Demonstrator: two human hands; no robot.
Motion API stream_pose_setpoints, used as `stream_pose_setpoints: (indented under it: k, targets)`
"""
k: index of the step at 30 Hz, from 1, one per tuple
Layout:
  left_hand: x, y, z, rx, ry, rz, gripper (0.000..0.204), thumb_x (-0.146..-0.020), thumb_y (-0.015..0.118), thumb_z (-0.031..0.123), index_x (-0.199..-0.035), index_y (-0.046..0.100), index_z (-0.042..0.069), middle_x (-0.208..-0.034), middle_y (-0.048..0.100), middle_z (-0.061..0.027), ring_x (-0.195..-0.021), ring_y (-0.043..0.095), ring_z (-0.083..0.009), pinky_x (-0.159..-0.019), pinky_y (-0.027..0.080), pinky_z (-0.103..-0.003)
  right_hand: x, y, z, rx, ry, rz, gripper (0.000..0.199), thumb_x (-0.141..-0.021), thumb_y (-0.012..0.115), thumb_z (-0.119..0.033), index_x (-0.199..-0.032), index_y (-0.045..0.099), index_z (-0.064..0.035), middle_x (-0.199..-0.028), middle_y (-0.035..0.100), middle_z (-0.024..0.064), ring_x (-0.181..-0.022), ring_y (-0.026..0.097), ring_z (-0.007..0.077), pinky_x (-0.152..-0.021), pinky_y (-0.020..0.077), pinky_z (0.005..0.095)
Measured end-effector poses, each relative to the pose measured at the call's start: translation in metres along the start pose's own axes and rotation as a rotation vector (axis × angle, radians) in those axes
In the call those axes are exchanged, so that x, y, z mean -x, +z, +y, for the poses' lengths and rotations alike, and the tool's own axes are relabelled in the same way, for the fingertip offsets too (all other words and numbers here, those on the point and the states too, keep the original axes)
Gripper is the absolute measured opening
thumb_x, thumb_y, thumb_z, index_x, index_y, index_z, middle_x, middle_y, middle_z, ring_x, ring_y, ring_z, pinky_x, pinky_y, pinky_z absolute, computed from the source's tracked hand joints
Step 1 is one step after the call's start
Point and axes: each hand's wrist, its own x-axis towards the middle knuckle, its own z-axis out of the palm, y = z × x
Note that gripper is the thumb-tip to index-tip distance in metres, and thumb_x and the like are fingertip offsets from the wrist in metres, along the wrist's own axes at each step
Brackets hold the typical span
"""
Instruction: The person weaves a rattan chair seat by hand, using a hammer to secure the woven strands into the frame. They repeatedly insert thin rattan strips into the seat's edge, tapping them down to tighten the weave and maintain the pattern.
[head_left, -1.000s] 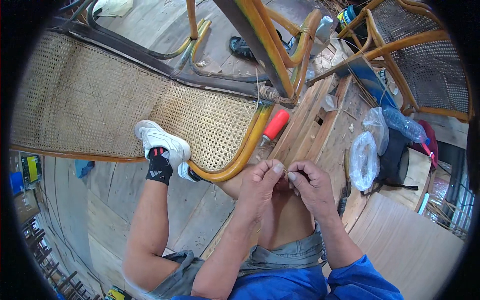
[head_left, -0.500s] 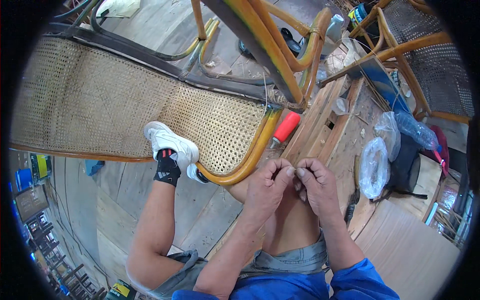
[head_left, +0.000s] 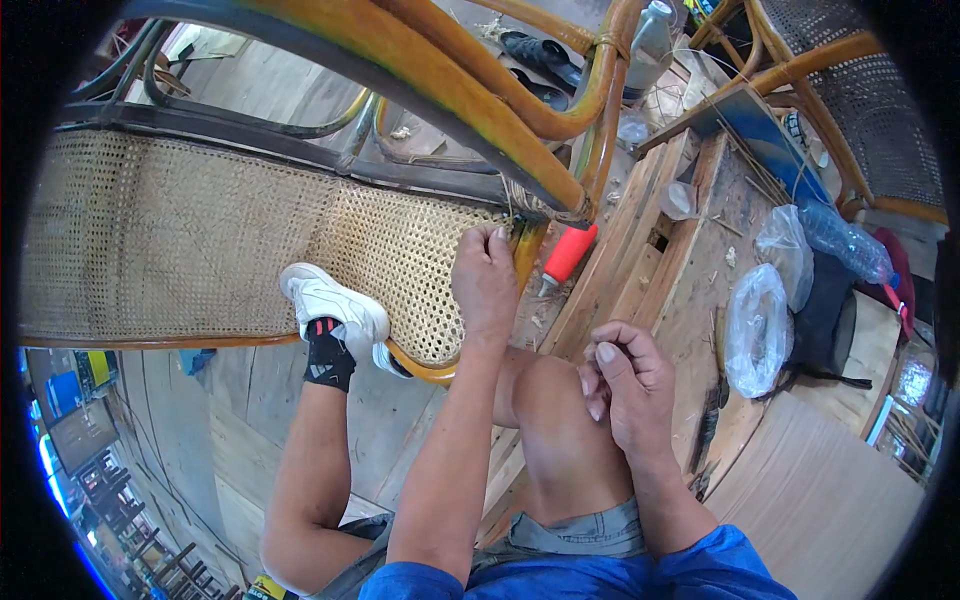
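A rattan chair lies on its side, its woven cane seat [head_left: 200, 240] facing me and its orange frame [head_left: 450, 80] arching overhead. My left hand [head_left: 485, 285] reaches up to the seat's right corner, fingers curled onto a thin cane strand at the edge of the weave, just below the wrapped binding [head_left: 540, 205] on the frame joint. My right hand [head_left: 625, 395] hangs beside my bare knee [head_left: 555, 430], thumb and fingers pinched together; nothing shows between them. A red-handled tool [head_left: 568, 252] lies just right of the left hand.
My foot in a white shoe [head_left: 335, 305] rests against the seat's lower rail. A wooden workbench [head_left: 690, 280] to the right carries a clear plastic bag [head_left: 757, 330], a plastic bottle [head_left: 840, 240] and cane scraps. Another cane chair [head_left: 880, 120] stands at the far right.
My hands were together over my knee. The left hand has since moved up to the seat corner, the right has stayed low, and my head has moved closer to the chair.
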Motion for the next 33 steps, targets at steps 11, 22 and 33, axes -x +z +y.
stream_pose_setpoints:
  k: [11,22,33]
  targets:
    - [0.003,0.012,0.0,-0.157,0.152,0.14,0.016,-0.092,0.054,0.019,-0.096,0.057,0.003,-0.089,0.06,-0.0156,-0.079,0.059,-0.0324,-0.071,0.047,-0.041,0.0,-0.001,0.0,-0.017,0.007,-0.025,0.014,-0.096,0.05,-0.01,-0.106,0.055,-0.0015,-0.068,0.054,0.0024,-0.047,0.044,0.003,-0.041,0.0349,0.0171]
    - [-0.007,0.012,0.001,-0.016,0.079,0.042,0.017,-0.093,0.053,0.016,-0.092,0.057,0.0,-0.083,0.059,-0.0174,-0.075,0.056,-0.0314,-0.071,0.045,-0.039,0.0,-0.004,0.002,-0.048,0.011,-0.044,0.016,-0.096,0.051,-0.011,-0.107,0.055,-0.0013,-0.069,0.055,0.0028,-0.048,0.044,0.0029,-0.042,0.0354,0.0169]
    - [-0.014,0.003,0.005,0.074,-0.055,-0.052,0.018,-0.091,0.054,0.016,-0.089,0.058,-0.002,-0.079,0.06,-0.0179,-0.071,0.057,-0.0312,-0.07,0.045,-0.039,-0.001,-0.005,0.001,-0.067,0.024,-0.061,0.015,-0.096,0.05,-0.012,-0.106,0.055,-0.0006,-0.071,0.055,0.0031,-0.05,0.046,0.0034,-0.041,0.0361,0.017]
